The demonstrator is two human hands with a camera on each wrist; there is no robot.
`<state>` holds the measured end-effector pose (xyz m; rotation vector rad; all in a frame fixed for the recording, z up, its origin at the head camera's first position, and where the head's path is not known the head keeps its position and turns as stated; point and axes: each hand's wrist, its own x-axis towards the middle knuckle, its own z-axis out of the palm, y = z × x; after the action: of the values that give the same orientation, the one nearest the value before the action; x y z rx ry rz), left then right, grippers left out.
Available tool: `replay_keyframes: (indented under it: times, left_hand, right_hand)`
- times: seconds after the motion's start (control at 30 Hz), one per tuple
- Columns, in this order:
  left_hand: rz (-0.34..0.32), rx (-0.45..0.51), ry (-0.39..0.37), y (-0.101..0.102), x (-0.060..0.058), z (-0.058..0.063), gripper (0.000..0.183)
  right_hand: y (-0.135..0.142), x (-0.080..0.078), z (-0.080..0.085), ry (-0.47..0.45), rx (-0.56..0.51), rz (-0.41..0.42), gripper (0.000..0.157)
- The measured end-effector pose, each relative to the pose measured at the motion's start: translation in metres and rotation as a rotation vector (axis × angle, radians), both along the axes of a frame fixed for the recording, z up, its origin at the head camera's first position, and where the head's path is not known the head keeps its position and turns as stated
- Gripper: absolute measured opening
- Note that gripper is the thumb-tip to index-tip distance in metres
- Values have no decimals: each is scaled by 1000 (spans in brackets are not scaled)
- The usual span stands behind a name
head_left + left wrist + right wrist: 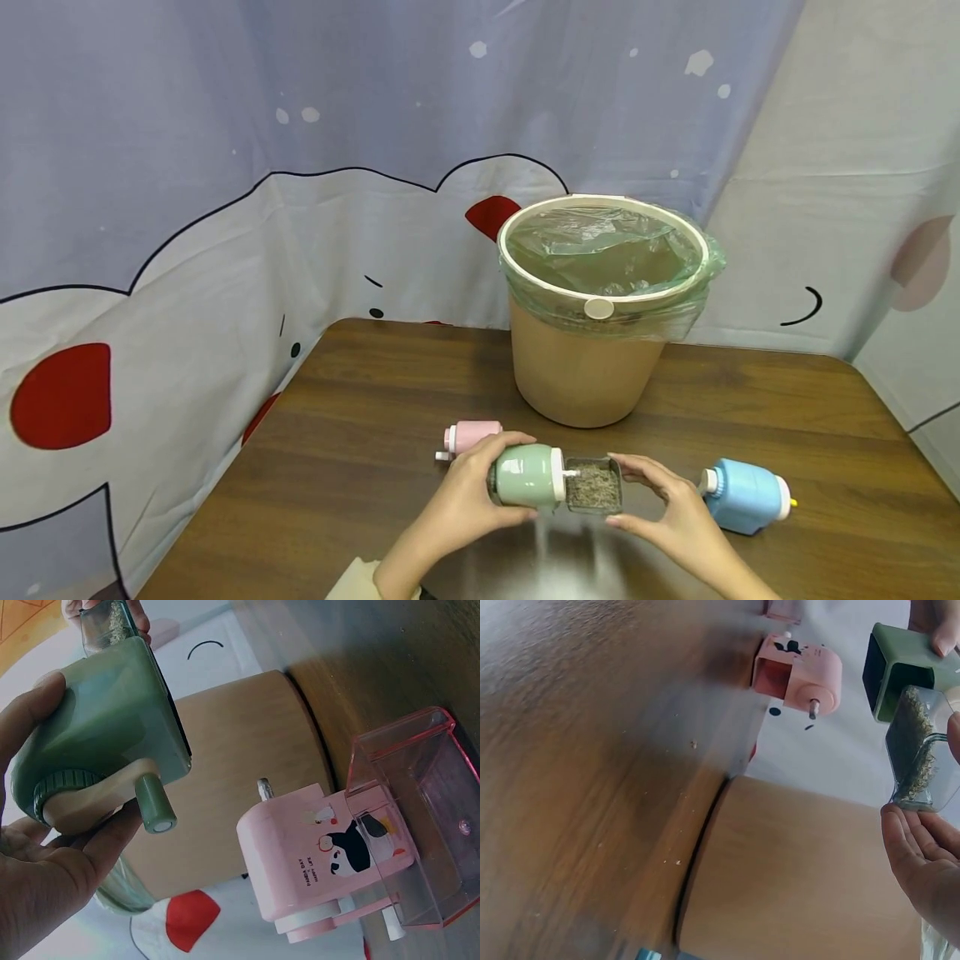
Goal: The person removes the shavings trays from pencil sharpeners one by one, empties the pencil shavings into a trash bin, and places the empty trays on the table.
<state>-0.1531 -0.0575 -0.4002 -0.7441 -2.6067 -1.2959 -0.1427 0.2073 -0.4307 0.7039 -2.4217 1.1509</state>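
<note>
In the head view, my left hand [471, 500] grips a green crank pencil sharpener [523, 477], thumb and fingers on opposite sides. Its crank [105, 795] points toward the left wrist camera. My right hand [671, 508] pinches a clear shavings drawer [594, 486] by its edges. Pencil shavings [915, 750] lie inside the drawer. The drawer is outside the green body, right beside its dark slot [909, 679]. Behind my left hand lies a pink pencil sharpener [322, 855], with a clear pink drawer [420, 802] separate from it.
A tan bin [585, 375] lined with a green plastic bag [600, 229] stands at the back of the wooden table [375, 383]. To the right of my right hand lies a blue sharpener [750, 496]. Small crumbs [694, 744] dot the tabletop. A printed curtain [360, 92] hangs behind.
</note>
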Motion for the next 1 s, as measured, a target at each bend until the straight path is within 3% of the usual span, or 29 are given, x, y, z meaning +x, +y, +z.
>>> replay_keyframes:
  times: [0.5, 0.7, 1.0]
  left_hand:
    - [41, 24, 5, 0, -11, -8, 72]
    - [26, 10, -16, 1, -15, -9, 72]
    - [-13, -5, -74, 12, -25, -9, 68]
  right_hand:
    - [18, 4, -5, 14, -106, 11, 67]
    - [29, 9, -4, -39, -158, 0, 65]
    - [45, 19, 5, -102, -147, -107, 63]
